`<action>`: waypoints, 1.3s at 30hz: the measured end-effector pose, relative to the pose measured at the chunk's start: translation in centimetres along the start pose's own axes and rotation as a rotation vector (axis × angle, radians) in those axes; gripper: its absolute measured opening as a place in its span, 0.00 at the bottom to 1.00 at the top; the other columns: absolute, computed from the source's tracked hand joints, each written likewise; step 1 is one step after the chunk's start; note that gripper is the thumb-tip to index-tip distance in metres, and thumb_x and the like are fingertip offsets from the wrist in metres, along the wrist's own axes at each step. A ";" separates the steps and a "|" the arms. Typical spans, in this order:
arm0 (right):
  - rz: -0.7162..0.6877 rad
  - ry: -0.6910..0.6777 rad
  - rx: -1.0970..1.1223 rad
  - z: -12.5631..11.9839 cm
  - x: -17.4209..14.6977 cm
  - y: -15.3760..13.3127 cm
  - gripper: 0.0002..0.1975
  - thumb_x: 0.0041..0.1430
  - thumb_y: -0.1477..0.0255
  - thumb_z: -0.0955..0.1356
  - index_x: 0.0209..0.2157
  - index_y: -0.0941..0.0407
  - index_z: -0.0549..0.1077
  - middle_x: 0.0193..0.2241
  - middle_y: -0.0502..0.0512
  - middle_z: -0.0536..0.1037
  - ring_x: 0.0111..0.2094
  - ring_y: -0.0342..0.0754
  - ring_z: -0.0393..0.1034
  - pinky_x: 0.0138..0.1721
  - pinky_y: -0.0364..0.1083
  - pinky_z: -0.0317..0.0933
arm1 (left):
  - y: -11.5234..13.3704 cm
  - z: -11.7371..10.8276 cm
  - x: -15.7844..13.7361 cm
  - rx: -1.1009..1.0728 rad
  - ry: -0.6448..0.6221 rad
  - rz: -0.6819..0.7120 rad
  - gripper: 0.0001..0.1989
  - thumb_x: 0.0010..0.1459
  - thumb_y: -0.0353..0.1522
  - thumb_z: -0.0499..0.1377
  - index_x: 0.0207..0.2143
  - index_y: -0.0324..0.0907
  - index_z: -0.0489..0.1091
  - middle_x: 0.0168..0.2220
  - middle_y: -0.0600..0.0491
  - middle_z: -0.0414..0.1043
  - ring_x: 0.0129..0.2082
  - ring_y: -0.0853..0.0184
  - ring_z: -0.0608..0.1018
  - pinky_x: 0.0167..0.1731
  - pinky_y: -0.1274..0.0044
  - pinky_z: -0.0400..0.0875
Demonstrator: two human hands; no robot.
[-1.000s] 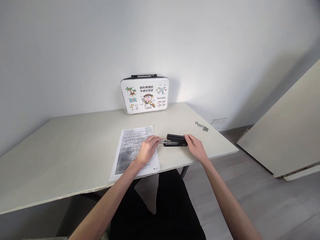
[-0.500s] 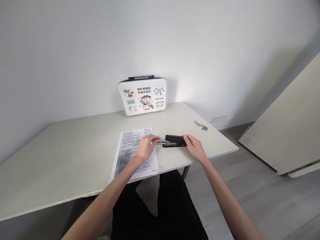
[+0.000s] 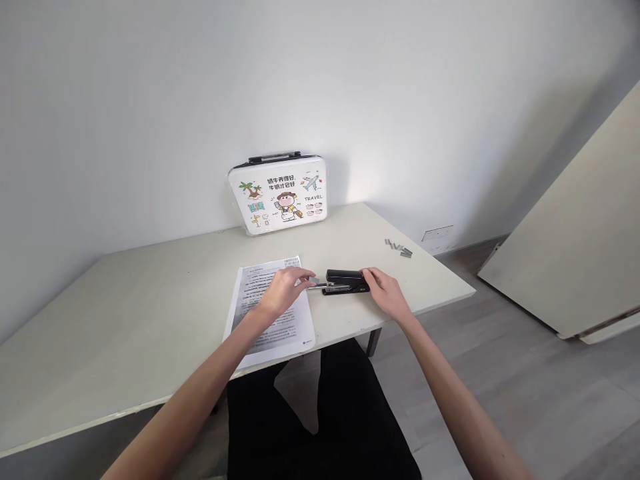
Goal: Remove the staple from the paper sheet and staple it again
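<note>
A plain pale wall rises beyond the stapler, and the pale tabletop carries the stapler near its right-hand end, spreading far to the stapler's left. Grey floor shows below and to the right of the stapler. Well to its right stands a large pale panel, apart from the tabletop. The person's black trousers are on the near side of the stapler, lower down.

Behind the stapler and a little to its left, a white case with a black handle and cartoon prints stands upright close to the wall. Printed paper lies flat just left of the stapler, partly covered by the left hand.

The right hand is at the stapler's right end, its fingers gripping the black body. The stapler sits on the tabletop with its left end gaping. A wall plate is farther back and to the stapler's right. Several staple strips lie loosely clustered behind and right of the stapler. A thin metal rail juts from the stapler's left end, and just above the rail's tip the left fingers pinch a small grey piece; whether they also touch the rail cannot be told.
</note>
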State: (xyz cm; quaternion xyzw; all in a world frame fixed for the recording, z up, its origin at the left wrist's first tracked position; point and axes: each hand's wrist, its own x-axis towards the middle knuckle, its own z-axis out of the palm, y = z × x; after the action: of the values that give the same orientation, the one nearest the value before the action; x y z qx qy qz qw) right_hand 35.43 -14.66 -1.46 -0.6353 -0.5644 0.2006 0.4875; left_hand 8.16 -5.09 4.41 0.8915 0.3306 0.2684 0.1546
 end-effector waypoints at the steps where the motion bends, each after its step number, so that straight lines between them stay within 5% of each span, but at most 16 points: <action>1: 0.000 0.002 0.002 0.0 0.0 0.0 0.26 0.70 0.47 0.58 0.42 0.51 0.78 0.40 0.58 0.83 0.40 0.57 0.74 0.44 0.51 0.65 | 0.0 0.0 0.0 0.008 -0.011 0.002 0.12 0.69 0.43 0.59 0.43 0.49 0.81 0.43 0.52 0.84 0.42 0.58 0.83 0.45 0.67 0.77; 39: 0.010 -0.015 0.013 -0.1 0.0 -0.1 0.24 0.71 0.49 0.58 0.41 0.52 0.76 0.39 0.57 0.82 0.39 0.56 0.73 0.44 0.51 0.63 | -0.2 2.6 -0.7 0.079 -0.009 -0.101 0.06 0.70 0.33 0.58 0.44 0.44 0.74 0.44 0.50 0.81 0.45 0.57 0.82 0.46 0.66 0.75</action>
State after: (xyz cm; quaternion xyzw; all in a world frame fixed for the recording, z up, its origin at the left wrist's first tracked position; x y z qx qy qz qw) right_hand 35.49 -14.68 -1.36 -0.6333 -0.5635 0.2117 0.4863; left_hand 9.09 -5.67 1.90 0.8804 0.3846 0.2429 0.1343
